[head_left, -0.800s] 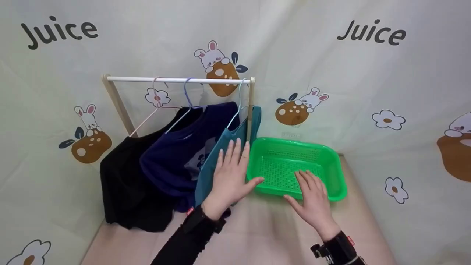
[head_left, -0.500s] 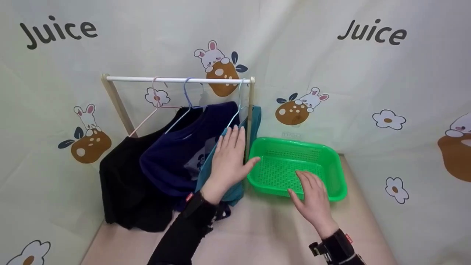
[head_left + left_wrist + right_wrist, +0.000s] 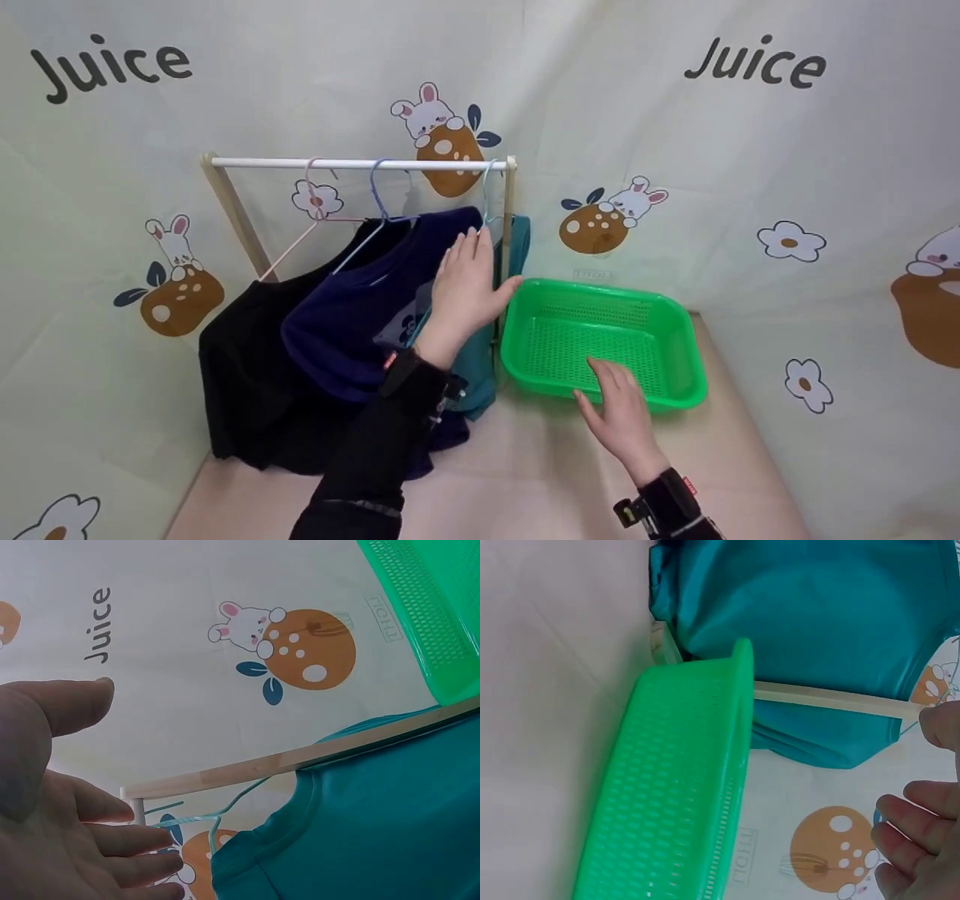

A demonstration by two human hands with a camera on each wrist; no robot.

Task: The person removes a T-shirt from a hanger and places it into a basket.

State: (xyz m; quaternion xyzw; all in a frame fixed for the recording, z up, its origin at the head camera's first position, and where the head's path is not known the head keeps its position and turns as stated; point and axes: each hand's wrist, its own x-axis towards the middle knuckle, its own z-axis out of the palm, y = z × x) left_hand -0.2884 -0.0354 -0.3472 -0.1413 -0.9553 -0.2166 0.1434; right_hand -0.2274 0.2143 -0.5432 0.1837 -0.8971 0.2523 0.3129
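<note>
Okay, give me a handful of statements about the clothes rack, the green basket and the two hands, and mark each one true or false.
1. Three garments hang on the rack. True: a black garment, a navy shirt and a teal shirt.
2. The green basket holds folded clothes. False: nothing shows inside it.
3. The left hand is up by the teal shirt with fingers straight. True.
4. The right hand grips a hanger. False: it is open at the basket's near rim and holds nothing.
5. The basket stands left of the rack. False: it stands to the right.
</note>
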